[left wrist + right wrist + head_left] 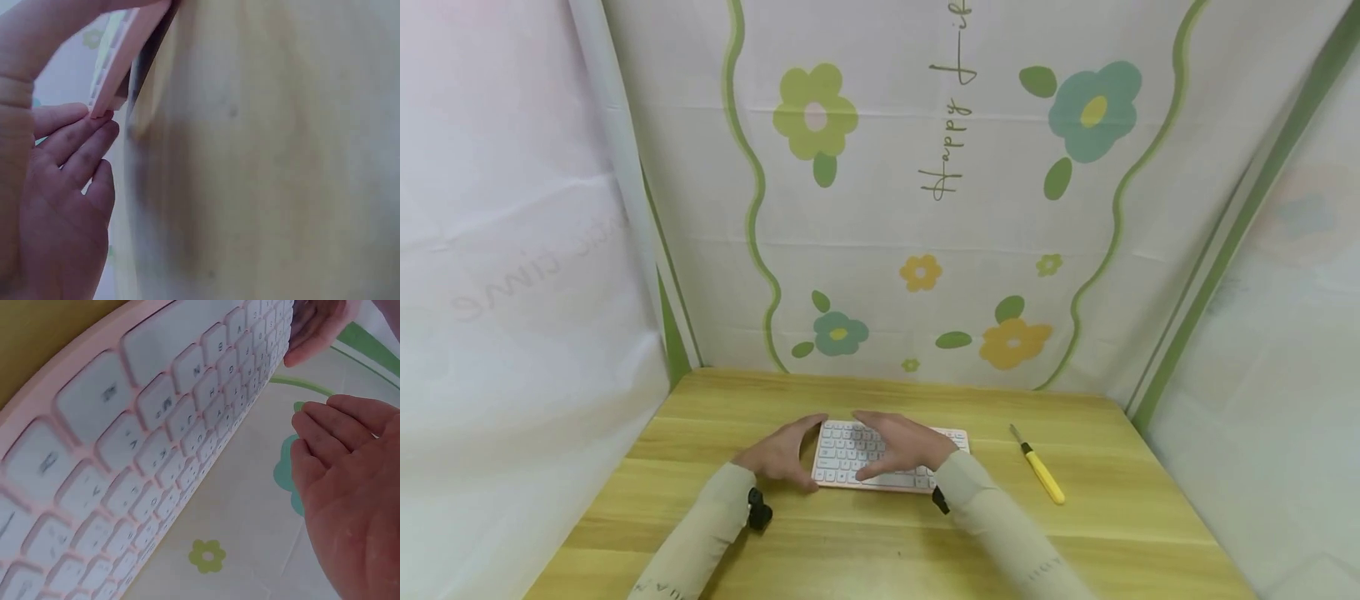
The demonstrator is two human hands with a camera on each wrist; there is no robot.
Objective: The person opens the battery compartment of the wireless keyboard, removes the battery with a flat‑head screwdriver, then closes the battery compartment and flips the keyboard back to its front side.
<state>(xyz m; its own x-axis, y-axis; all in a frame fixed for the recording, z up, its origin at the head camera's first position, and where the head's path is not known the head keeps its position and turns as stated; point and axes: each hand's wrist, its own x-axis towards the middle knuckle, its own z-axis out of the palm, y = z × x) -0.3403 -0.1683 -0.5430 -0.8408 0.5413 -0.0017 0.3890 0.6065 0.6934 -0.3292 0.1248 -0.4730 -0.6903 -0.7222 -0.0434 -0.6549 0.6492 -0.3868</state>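
A pink keyboard (832, 454) with white keys lies across the wooden table, its right part partly covered by my right hand. My left hand (784, 452) spans the keyboard's left end, gripping it with the thumb at the near corner and the fingers at the far corner. In the left wrist view, fingertips touch the pink edge of the keyboard (119, 69). Over the keys is my right hand (904, 443), its thumb spread from its fingers. The right wrist view shows that hand (362, 469) with straight fingers, apart from the keys.
To the right of the keyboard lies a screwdriver (1043, 477) with a yellow handle, its tip pointing away. The wooden table (880, 554) extends toward me. A white flowered cloth (880, 208) hangs behind the table, with more cloth at both sides.
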